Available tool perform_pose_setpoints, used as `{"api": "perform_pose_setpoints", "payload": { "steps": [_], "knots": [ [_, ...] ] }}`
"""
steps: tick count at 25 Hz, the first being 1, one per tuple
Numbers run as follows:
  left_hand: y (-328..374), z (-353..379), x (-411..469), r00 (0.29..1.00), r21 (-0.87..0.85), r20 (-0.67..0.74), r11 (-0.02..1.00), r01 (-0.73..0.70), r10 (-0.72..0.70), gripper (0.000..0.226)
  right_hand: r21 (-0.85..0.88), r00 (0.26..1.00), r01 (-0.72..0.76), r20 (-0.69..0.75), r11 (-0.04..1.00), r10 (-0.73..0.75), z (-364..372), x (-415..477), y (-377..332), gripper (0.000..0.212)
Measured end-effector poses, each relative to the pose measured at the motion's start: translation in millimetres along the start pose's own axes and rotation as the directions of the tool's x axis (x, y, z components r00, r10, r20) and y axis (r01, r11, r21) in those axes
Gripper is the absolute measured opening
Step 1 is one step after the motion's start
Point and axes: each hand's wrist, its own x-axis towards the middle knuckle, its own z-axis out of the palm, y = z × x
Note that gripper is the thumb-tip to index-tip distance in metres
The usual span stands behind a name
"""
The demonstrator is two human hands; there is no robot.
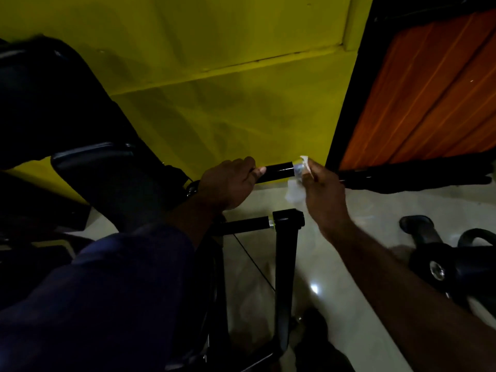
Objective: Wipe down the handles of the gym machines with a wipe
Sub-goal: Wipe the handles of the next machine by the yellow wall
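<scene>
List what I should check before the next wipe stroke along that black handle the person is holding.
1. Left hand grips the handle: ok.
2. Right hand pinches the wipe: ok.
3. Wipe against the handle's silver end: ok, as it seems.
4. Stretch between the hands uncovered for wiping: ok.
5. Part under the left hand clean: cannot tell.
6. Lower handle wiped: cannot tell.

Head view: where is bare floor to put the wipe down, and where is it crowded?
Bare floor lies between the post and the right forearm, and again beyond the right hand, under the shutter. Crowded: the seat pads at left, the machine parts at lower right.
</scene>
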Motion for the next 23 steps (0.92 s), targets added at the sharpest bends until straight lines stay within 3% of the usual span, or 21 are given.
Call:
{"api": "perform_pose_setpoints", "payload": {
  "steps": [2, 4, 6, 7, 8, 9, 11, 12, 14, 15, 20, 23],
  "knots": [
    [3, 3, 2, 1.0, 0.01, -0.009, 1.0, 0.023, -0.023, 0.042, -0.124, 0.974, 0.222, -0.012, 0.967, -0.225, 1, 2, -7, 0.037],
    [6, 4, 0, 0.998, 0.01, 0.025, 0.999, 0.053, -0.053, 0.042, -0.13, 0.96, 0.281, 0.059, 0.951, -0.275, 2, 17, -14, 0.034],
    [6, -1, 1, 0.996, 0.011, 0.053, 0.998, 0.068, -0.069, 0.041, 0.086, 0.981, 0.076, 0.169, 0.993, -0.09, -6, 31, -15, 0.031],
    [5, -3, 3, 0.995, 0.016, 0.062, 0.997, 0.078, -0.079, 0.042, 0.289, 0.971, -0.105, 0.237, 0.951, 0.035, -12, 32, -16, 0.029],
    [5, -2, 4, 0.995, 0.026, 0.057, 0.996, 0.08, -0.082, 0.042, 0.369, 0.967, -0.195, 0.228, 0.909, 0.115, -14, 31, -14, 0.027],
    [6, -2, 4, 0.996, 0.038, 0.044, 0.996, 0.076, -0.078, 0.042, 0.332, 0.98, -0.161, 0.168, 0.929, 0.11, -14, 25, -11, 0.029],
    [9, -1, 2, 0.996, 0.055, 0.044, 0.995, 0.08, -0.083, 0.041, -0.01, 0.994, 0.099, 0.045, 0.995, -0.098, -10, 4, -8, 0.036],
    [9, 0, 3, 0.995, 0.054, 0.048, 0.995, 0.082, -0.085, 0.04, -0.146, 0.973, 0.231, 0.016, 0.962, -0.232, -5, -4, -9, 0.037],
    [7, 2, 3, 0.996, 0.046, 0.033, 0.996, 0.077, -0.078, 0.042, -0.22, 0.924, 0.376, 0.012, 0.9, -0.383, 4, 0, -6, 0.037],
    [6, 2, 2, 0.998, 0.048, 0.012, 0.997, 0.067, -0.067, 0.043, -0.183, 0.924, 0.379, 0.012, 0.907, -0.383, 5, 8, -6, 0.036],
    [2, 2, -4, 0.997, 0.052, -0.078, 0.999, -0.018, 0.022, 0.045, 0.089, 0.997, 0.001, -0.076, 0.996, 0.006, 5, 3, 0, 0.038],
    [3, -2, -3, 0.996, 0.002, -0.072, 0.999, -0.043, 0.043, 0.047, 0.009, 0.996, -0.007, -0.09, 1.0, 0.008, -6, -21, -7, 0.031]
  ]
}}
